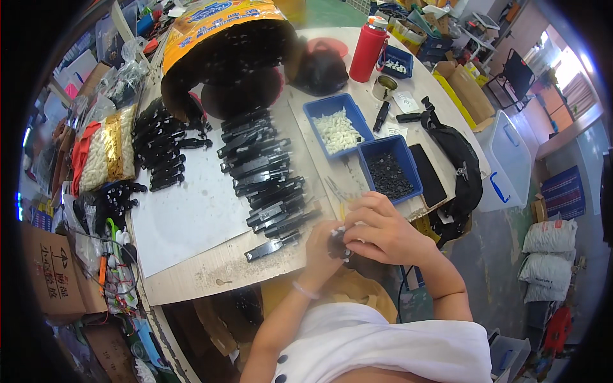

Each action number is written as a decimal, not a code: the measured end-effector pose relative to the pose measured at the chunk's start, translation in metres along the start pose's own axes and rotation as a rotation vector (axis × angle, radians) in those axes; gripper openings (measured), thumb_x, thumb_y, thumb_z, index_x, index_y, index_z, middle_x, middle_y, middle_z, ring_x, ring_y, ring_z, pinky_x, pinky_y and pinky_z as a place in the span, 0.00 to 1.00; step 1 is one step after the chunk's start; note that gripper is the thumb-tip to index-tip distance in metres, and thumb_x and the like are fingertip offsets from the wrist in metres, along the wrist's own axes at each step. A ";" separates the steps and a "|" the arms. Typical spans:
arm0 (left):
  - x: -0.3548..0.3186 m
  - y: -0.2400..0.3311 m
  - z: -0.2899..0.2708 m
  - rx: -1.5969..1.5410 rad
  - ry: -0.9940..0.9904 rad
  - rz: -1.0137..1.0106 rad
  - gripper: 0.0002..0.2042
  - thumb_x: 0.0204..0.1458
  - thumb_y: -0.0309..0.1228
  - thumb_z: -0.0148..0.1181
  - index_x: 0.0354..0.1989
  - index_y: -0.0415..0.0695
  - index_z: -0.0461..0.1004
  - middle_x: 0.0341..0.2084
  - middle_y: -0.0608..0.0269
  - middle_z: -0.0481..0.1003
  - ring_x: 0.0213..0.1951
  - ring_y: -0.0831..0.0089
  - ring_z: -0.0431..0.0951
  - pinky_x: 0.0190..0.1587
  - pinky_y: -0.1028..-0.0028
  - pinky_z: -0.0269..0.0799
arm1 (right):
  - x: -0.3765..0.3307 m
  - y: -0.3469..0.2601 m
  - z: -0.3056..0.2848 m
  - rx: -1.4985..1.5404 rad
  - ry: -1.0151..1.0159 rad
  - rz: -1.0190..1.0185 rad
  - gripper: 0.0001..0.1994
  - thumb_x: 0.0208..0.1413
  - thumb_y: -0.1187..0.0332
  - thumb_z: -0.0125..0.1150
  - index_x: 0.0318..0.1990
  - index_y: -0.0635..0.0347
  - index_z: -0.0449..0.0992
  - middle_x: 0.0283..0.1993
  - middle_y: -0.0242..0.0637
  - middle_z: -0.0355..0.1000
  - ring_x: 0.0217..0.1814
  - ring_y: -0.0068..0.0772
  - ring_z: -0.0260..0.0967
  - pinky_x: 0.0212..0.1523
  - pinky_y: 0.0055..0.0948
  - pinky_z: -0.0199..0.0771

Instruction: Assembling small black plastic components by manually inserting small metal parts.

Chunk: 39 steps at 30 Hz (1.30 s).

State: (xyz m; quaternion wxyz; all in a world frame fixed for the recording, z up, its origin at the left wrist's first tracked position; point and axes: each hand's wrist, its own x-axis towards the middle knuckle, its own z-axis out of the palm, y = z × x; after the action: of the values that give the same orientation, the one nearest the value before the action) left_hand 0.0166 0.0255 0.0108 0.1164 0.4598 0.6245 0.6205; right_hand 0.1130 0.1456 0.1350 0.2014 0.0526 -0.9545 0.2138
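Close to my body, at the table's near edge, my left hand (322, 250) is closed around a small black plastic part (337, 244) with white bits on it. My right hand (381, 231) is closed too, its fingertips pinched against the same part. Fingers cover much of the part, so its full shape is hidden. Beyond my right hand stands a blue bin (408, 193) of small black pieces. A second blue bin (312, 124) behind it holds white plastic pieces. Left of my hands, long black plastic pieces (265, 172) lie in an overlapping row.
More black parts (163, 143) lie at the left on a white sheet (185, 223). An orange bag (223, 22) gapes at the back. A red thermos (369, 51), a tin (384, 87), a black phone (426, 173) and a black waist bag (461, 159) stand or lie to the right.
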 end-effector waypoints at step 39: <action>-0.006 -0.009 -0.003 -0.037 -0.034 -0.050 0.24 0.31 0.27 0.69 0.42 0.44 0.69 0.37 0.56 0.72 0.41 0.56 0.72 0.45 0.66 0.67 | -0.030 0.117 0.004 -0.383 -0.224 0.488 0.07 0.42 0.66 0.63 0.22 0.57 0.74 0.25 0.37 0.71 0.38 0.39 0.66 0.41 0.35 0.60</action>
State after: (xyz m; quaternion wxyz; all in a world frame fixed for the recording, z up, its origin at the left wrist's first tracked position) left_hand 0.0141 0.0213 0.0010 0.1509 0.4523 0.6222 0.6209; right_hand 0.1176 0.2501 0.0742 0.0440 -0.1933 -0.9780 0.0651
